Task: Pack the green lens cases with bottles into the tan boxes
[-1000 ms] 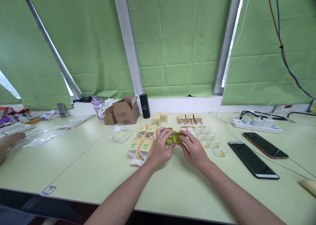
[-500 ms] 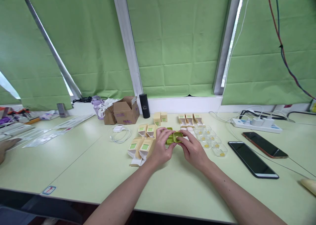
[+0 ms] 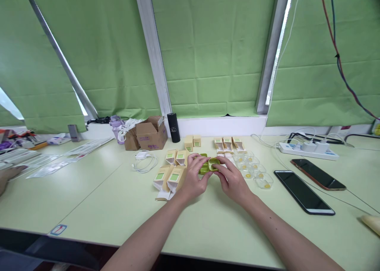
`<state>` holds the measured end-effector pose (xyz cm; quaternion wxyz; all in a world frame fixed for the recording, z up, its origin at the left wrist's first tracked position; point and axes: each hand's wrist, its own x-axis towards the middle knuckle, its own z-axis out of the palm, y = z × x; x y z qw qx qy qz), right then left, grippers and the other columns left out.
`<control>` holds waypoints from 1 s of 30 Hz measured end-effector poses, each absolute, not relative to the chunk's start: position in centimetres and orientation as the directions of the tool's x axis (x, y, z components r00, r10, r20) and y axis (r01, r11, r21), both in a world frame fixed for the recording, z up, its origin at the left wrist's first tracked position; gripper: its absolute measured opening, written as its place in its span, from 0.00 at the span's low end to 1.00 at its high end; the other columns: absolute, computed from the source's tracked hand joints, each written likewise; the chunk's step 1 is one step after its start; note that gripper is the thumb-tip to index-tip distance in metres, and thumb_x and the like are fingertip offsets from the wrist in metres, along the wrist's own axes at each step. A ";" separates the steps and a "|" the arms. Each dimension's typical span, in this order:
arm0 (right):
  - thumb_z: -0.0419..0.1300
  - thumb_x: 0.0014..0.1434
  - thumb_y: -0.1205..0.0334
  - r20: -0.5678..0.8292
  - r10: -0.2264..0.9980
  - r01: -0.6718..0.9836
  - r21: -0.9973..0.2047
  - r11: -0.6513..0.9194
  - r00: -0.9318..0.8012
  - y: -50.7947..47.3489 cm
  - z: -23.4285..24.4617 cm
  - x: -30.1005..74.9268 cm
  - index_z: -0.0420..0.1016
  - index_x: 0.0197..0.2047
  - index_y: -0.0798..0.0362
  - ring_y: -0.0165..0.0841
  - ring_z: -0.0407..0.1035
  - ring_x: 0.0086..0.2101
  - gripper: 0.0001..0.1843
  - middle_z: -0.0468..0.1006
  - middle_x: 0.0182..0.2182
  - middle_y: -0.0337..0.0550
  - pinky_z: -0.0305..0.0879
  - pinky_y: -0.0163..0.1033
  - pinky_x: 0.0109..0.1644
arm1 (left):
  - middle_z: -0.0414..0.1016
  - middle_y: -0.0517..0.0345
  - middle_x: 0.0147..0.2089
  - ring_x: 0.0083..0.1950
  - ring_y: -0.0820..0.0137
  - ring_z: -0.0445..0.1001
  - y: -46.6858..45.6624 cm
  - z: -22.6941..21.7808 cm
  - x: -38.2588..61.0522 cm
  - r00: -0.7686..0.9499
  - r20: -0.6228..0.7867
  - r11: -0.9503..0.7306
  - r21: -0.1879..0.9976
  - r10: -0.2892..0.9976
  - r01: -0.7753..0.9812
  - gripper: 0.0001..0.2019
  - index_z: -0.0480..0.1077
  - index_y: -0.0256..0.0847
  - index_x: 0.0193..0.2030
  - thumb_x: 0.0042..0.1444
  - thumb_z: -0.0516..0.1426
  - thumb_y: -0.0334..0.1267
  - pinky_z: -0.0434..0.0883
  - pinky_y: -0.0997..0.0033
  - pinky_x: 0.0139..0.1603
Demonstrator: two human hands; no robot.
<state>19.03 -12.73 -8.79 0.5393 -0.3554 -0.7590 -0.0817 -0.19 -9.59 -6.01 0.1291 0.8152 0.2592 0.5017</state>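
Between my two hands is a small green case (image 3: pixel 213 164) made of square, hollow, tray-like parts. My left hand (image 3: pixel 193 177) grips its left side, thumb at the lower edge. My right hand (image 3: pixel 233 179) pinches the right-hand part, with a finger reaching over its inside. Fingers partly hide the case. Left of my left hand stand several tan boxes with green labels (image 3: pixel 175 178), their white flaps open toward me. Right of my right hand are several clear plastic cups (image 3: pixel 264 180) with small yellow spots in them.
Farther back are more tan boxes (image 3: pixel 228 144), a black bottle (image 3: pixel 173 127) and a cardboard carton (image 3: pixel 152 133). Two phones (image 3: pixel 304 191) and a power strip (image 3: pixel 308 150) lie to the right. A coiled white charger cable (image 3: pixel 145 162) and another person's hand (image 3: pixel 10 175) are leftward.
The right-hand part of the green case has tilted slightly between my fingers. Both hands stay in almost the same place.
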 end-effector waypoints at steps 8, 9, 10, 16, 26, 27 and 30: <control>0.54 0.76 0.59 0.820 0.570 0.590 -0.442 0.676 -0.039 -12.6 -8.8 18.9 0.72 0.56 0.48 0.42 0.81 0.46 0.10 0.84 0.47 0.50 0.80 0.48 0.49 | 0.79 0.46 0.60 0.66 0.51 0.65 -9.5 -5.8 -0.4 0.350 0.762 -0.836 0.460 0.545 0.300 0.19 0.70 0.47 0.67 0.71 0.57 0.38 0.67 0.42 0.68; 0.53 0.77 0.58 0.799 0.602 0.576 -0.486 0.658 -0.014 -12.7 -8.7 18.9 0.72 0.53 0.48 0.40 0.81 0.40 0.09 0.84 0.43 0.48 0.79 0.45 0.44 | 0.78 0.46 0.60 0.66 0.51 0.64 -9.4 -5.9 -0.4 0.347 0.767 -0.839 0.454 0.540 0.301 0.19 0.70 0.47 0.67 0.71 0.57 0.37 0.66 0.43 0.68; 0.53 0.77 0.56 0.775 0.632 0.560 -0.529 0.638 0.013 -12.7 -8.7 18.9 0.72 0.50 0.48 0.39 0.80 0.36 0.09 0.83 0.38 0.45 0.77 0.42 0.39 | 0.78 0.47 0.60 0.66 0.51 0.64 -9.4 -6.0 -0.5 0.346 0.773 -0.843 0.446 0.532 0.300 0.20 0.69 0.47 0.67 0.70 0.57 0.35 0.66 0.43 0.68; 0.52 0.77 0.46 0.625 0.774 0.435 -0.727 0.531 0.099 -13.0 -8.4 18.7 0.68 0.43 0.47 0.38 0.81 0.33 0.16 0.81 0.33 0.41 0.73 0.40 0.37 | 0.75 0.47 0.63 0.67 0.51 0.61 -9.5 -6.2 -0.3 0.390 0.794 -0.875 0.349 0.466 0.335 0.27 0.66 0.48 0.68 0.63 0.57 0.25 0.67 0.42 0.69; 0.53 0.75 0.38 0.507 0.856 0.354 -0.822 0.446 0.098 -13.4 -8.1 18.3 0.71 0.42 0.46 0.38 0.78 0.27 0.21 0.82 0.27 0.40 0.68 0.40 0.34 | 0.66 0.46 0.68 0.69 0.51 0.59 -9.4 -6.8 0.0 0.484 0.773 -0.877 0.188 0.410 0.442 0.27 0.71 0.50 0.63 0.62 0.58 0.20 0.70 0.42 0.67; 0.53 0.74 0.38 0.504 0.859 0.357 -0.822 0.445 0.091 -13.4 -8.0 18.2 0.71 0.41 0.46 0.38 0.77 0.27 0.21 0.82 0.26 0.40 0.68 0.40 0.34 | 0.66 0.46 0.67 0.69 0.51 0.60 -9.4 -6.8 0.0 0.483 0.774 -0.876 0.185 0.409 0.446 0.26 0.71 0.50 0.63 0.62 0.58 0.20 0.70 0.42 0.67; 0.52 0.75 0.40 0.516 0.851 0.365 -0.813 0.453 0.095 -13.5 -7.7 18.4 0.73 0.42 0.47 0.37 0.78 0.28 0.21 0.83 0.28 0.40 0.68 0.39 0.35 | 0.68 0.46 0.64 0.68 0.51 0.61 -9.3 -6.8 0.0 0.460 0.785 -0.872 0.196 0.414 0.449 0.25 0.71 0.49 0.63 0.63 0.59 0.22 0.71 0.43 0.67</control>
